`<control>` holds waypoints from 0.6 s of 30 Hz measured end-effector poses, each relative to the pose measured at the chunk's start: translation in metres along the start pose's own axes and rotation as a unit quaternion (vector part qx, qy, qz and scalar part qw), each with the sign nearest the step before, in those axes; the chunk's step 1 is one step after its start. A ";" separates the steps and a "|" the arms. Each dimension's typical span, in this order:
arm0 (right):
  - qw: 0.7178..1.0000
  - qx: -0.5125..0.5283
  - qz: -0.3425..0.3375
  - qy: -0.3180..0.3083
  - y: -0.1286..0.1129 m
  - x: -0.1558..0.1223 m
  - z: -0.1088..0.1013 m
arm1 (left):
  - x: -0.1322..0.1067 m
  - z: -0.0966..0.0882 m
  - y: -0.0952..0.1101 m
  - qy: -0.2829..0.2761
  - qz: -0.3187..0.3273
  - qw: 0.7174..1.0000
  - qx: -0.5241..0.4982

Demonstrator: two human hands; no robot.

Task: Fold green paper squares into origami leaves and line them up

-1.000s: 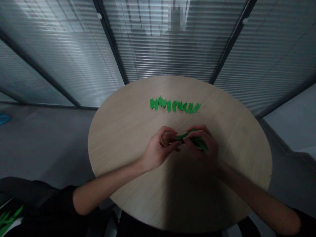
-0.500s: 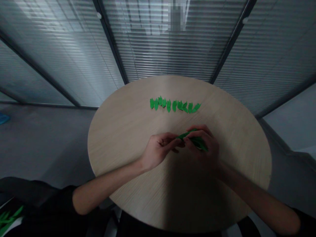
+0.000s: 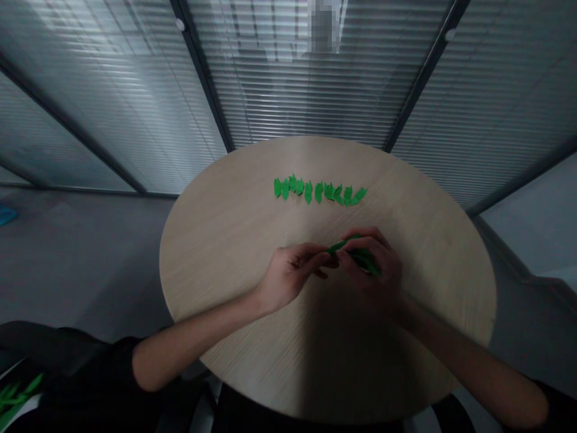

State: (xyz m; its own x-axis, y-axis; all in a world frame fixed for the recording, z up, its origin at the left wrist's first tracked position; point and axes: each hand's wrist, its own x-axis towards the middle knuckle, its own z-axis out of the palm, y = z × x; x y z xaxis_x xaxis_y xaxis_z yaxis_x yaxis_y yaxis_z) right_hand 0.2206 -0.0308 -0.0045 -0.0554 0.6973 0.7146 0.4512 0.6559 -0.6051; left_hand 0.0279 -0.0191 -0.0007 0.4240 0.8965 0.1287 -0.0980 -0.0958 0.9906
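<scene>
Above the middle of a round wooden table [image 3: 216, 216], both hands are on one green paper-like leaf piece [image 3: 367, 262]. My left hand [image 3: 288, 273] pinches its left end between thumb and fingers. From the other side my right hand [image 3: 374, 261] is closed around the wider part, its fingers curled over the top and hiding much of it. Beyond the hands, a row of several small green leaf shapes [image 3: 318, 192] with pointed tips lies on the tabletop, some touching or overlapping.
Glass panels with blinds [image 3: 311, 96] stand behind the table's far edge. More green leaf-like pieces [image 3: 20, 397] show at the lower left, beside a black sleeve. A blue object [image 3: 6, 214] lies on the floor at far left.
Almost nothing differs. Both hands keep the same grip on the green leaf piece, with only a very slight shift of the right hand; the row of leaves is as before.
</scene>
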 end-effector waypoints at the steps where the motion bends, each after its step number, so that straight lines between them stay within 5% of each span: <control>1: 1.000 -0.001 0.002 0.000 0.000 0.000 0.000 | 0.000 0.000 0.000 -0.002 -0.001 1.000 0.007; 18: 1.000 0.000 -0.003 -0.006 0.000 0.001 0.000 | -0.001 -0.001 0.001 -0.002 0.012 0.999 0.033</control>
State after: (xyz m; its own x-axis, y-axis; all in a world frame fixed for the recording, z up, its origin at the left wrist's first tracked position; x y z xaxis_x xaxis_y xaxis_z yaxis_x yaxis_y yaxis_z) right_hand 0.2204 -0.0300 -0.0041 -0.0684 0.6967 0.7141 0.4501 0.6603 -0.6012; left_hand 0.0271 -0.0196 -0.0001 0.4264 0.8916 0.1525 -0.0493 -0.1454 0.9881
